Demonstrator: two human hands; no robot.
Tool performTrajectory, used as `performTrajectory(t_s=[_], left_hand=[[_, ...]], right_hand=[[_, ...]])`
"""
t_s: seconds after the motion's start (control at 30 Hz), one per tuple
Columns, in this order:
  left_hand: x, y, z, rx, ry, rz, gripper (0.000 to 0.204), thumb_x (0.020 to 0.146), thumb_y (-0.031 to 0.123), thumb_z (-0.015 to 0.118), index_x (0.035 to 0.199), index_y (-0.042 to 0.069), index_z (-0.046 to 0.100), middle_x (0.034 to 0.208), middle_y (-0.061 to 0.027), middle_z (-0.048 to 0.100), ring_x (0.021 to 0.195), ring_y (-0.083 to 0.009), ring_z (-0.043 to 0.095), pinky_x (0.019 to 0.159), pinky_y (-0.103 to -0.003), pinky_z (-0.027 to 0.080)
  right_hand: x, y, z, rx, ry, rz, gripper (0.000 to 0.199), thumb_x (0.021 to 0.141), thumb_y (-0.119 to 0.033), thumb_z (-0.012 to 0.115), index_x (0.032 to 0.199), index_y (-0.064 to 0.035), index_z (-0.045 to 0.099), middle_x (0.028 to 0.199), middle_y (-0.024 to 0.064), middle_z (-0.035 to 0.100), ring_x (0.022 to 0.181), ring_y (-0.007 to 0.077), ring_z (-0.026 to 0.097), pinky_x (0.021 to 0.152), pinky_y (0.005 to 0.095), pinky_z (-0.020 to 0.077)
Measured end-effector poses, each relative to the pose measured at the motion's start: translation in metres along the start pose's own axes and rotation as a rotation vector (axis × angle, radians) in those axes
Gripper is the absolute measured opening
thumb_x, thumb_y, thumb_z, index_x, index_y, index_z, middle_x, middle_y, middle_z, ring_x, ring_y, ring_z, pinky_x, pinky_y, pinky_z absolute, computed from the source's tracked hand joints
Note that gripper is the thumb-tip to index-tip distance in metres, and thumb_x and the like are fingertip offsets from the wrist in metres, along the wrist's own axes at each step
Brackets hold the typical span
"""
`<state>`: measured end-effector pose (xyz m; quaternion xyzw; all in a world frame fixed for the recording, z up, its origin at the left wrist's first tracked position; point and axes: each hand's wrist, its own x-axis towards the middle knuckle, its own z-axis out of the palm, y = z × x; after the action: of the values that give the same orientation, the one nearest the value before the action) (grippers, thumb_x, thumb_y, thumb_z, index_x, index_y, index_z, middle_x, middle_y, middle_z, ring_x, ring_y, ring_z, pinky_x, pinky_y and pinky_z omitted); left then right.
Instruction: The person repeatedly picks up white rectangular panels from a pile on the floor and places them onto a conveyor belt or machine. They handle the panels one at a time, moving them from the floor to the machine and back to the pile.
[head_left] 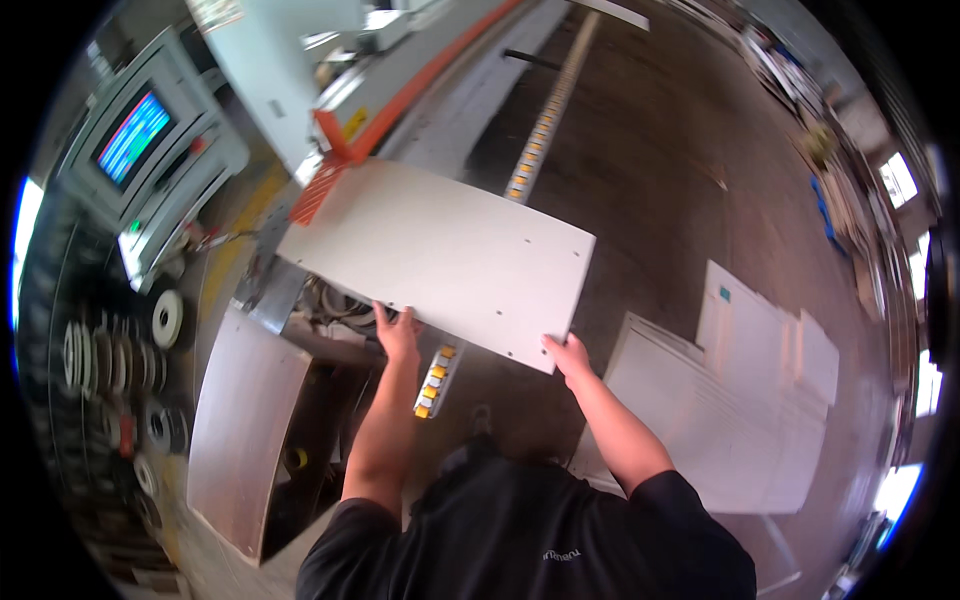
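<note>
A white rectangular panel [430, 240] with several small drilled holes lies across the machine's infeed and the yellow roller rail [436, 382]. My left hand [399, 330] grips its near long edge, fingers beneath or behind the board where I cannot see them fully. At the near right corner my right hand [567, 355] holds the panel, thumb on top. The panel's far left end sits beside the orange striped guard [318, 190] of the machine.
A control console [150, 140] with a lit screen stands at the left. Below it are rolls of edge banding [85, 357] and a brown wooden cabinet [245, 430]. Stacked white panels [720, 420] lie at the right. The roller rail [540, 130] extends away beyond the panel.
</note>
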<state>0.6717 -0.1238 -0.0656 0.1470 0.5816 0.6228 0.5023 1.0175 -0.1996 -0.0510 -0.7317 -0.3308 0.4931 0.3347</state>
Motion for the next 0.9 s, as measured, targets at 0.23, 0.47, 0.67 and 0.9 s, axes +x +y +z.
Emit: performTrajectory(t_s=[0.23,0.47,0.67,0.9], left_hand=[[0.058,-0.021,-0.001,-0.012,-0.204,-0.221,0.078,0.096,0.013,0.062,0.162,0.020,0.022,0.125,-0.0147,0.062,0.095,-0.0229,0.062,0.088,-0.044,0.051],[-0.091,-0.031,0.093,0.364,-0.465,0.110,0.043,0.094,0.014,0.061,0.135,0.000,0.056,0.080,0.0008,0.055,0.068,-0.0097,0.048,0.063,-0.026,0.041],[-0.220,-0.167,0.075,0.725,-1.096,-0.451,0.033,0.095,0.010,0.064,0.127,0.003,0.061,0.093,-0.0074,0.068,0.076,-0.0132,0.063,0.064,-0.027,0.050],[-0.342,-0.226,0.033,1.674,-1.766,-0.299,0.041,0.094,0.032,0.063,0.125,0.005,0.066,0.123,-0.0137,0.070,0.115,-0.0340,0.065,0.095,-0.040,0.053]], right_hand=[[-0.033,0.038,-0.044,-0.194,0.036,-0.217,0.052,0.091,-0.045,0.071,0.125,-0.0063,0.064,0.111,0.0107,0.075,0.099,0.0264,0.071,0.085,0.0385,0.0543],[-0.145,0.275,-0.146,-0.388,-0.001,0.095,0.040,0.097,-0.048,0.061,0.114,-0.0141,0.073,0.110,0.0117,0.074,0.100,0.0312,0.070,0.088,0.0407,0.0539],[-0.275,0.520,-0.200,-0.021,0.295,0.177,0.025,0.094,-0.023,0.060,0.085,-0.0035,0.073,0.082,0.0108,0.073,0.075,0.0202,0.071,0.070,0.0353,0.0567],[-0.270,0.515,-0.292,0.369,0.602,0.674,0.034,0.092,-0.035,0.062,0.080,-0.0058,0.072,0.073,0.0084,0.070,0.063,0.0200,0.064,0.064,0.0361,0.0512]])
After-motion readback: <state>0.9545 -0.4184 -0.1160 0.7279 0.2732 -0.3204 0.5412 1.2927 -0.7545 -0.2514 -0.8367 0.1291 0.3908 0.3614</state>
